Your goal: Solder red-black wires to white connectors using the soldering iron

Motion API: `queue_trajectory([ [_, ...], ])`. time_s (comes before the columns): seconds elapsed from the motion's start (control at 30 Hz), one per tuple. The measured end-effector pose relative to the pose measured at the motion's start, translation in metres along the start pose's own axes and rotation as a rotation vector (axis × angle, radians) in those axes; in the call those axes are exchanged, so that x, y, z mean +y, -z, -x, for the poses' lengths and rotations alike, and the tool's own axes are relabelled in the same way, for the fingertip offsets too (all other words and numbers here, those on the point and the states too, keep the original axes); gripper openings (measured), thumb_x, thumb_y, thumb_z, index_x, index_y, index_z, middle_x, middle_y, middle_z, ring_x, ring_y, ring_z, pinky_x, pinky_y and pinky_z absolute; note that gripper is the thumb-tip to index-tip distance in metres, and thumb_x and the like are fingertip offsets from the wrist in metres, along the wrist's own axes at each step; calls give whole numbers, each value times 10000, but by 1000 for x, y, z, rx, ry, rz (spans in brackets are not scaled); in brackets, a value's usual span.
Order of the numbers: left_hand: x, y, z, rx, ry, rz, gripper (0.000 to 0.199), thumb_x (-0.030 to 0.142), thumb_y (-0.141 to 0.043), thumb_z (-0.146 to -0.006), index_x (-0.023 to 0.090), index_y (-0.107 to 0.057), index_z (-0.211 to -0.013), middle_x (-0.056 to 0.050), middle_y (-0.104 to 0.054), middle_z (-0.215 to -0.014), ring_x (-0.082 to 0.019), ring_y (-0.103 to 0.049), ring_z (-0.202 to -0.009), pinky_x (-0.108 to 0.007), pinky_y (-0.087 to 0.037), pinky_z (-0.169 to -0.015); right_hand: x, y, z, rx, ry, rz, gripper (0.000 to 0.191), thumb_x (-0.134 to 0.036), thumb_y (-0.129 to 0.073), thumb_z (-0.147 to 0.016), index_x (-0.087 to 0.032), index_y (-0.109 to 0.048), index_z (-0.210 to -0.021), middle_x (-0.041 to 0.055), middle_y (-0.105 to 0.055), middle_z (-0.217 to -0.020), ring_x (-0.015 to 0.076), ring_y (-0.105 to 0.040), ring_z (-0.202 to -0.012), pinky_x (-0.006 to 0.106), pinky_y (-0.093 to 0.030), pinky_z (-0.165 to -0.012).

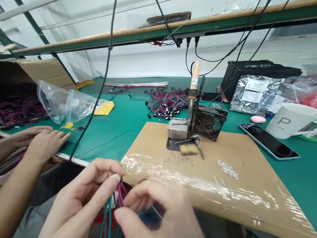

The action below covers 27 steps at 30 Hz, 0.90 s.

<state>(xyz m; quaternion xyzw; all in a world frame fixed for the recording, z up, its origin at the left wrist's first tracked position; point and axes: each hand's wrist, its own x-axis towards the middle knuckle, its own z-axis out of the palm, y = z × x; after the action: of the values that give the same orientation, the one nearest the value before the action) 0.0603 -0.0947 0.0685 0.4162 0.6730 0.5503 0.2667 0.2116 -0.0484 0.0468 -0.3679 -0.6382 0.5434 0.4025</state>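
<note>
- A co-worker's hands [44, 144] rested on the green worktop [129, 136], left of frame.
- Lower centre, the left hand's [77, 211] fingers [108, 177] pinched red-and-green wires [107, 219].
- The right hand [158, 219] curled beside them, its grip hidden.
- Centre, a soldering iron [195, 78] stood in its stand.

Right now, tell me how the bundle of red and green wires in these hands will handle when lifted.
The bundle of red and green wires will probably be floppy: its strands droop loosely below the left hand. Likely light, being thin strands. It may snag, since the similar looped heap on the mat looks tangled.
</note>
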Motion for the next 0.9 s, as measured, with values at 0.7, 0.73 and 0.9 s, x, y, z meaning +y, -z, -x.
queue_trajectory([
  [0.7, -11, -14, 3, 58, 133, 186, 336, 583, -879, -702, 326, -737, -867, 49, -665, -924, -99, -600, -820, -66, -512, -700, 5, 10, 5, -31, -267, 22, 100, -282, -714, -739, -255, -746, -648, -19, -603, -583, 138, -508, -540, 249, -403, -520],
  [0.73, -7, -17, 3, 74, 151, 207, 360, 591, -899, -667, 324, -736, -845, 52, -659, -917, -97, -599, -813, -64, -513, -694, 8, 9, 5, -43, -240, 27, 106, -279, -709, -756, -263, -771, -672, -14, -619, -591, 141, -521, -542, 251, -412, -521],
  [0.9, -5, -19, 6, 94, 165, 192, 374, 622, -897, -645, 330, -731, -810, 54, -654, -907, -103, -609, -801, -75, -534, -697, 20, 4, 2, -77, -79, 30, 155, -262, -697, -806, -276, -821, -713, 0, -684, -641, 148, -564, -578, 247, -451, -537],
])
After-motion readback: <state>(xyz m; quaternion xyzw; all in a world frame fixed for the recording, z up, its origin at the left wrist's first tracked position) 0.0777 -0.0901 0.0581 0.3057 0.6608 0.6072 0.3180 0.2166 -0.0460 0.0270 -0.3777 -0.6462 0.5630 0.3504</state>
